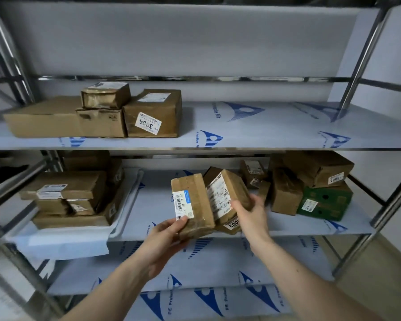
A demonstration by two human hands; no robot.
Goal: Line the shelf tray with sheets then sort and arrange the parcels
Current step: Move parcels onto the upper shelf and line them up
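Observation:
My left hand [166, 237] grips a small brown parcel [197, 205] with a white barcode label, held upright over the middle shelf [162, 205]. My right hand [250, 216] holds a second brown parcel [227, 191] with a long white label, tilted beside the first. Under it lies another labelled parcel [230, 225]. At the left of the middle shelf a white tray [123, 218], lined with a pale sheet [67, 242], carries several stacked brown parcels [67, 195].
The upper shelf [264, 126] holds three brown boxes and a small one on top at its left [153, 114]. A pile of brown parcels and a green box [324, 202] sits at the middle shelf's right. Metal posts [366, 54] frame the rack.

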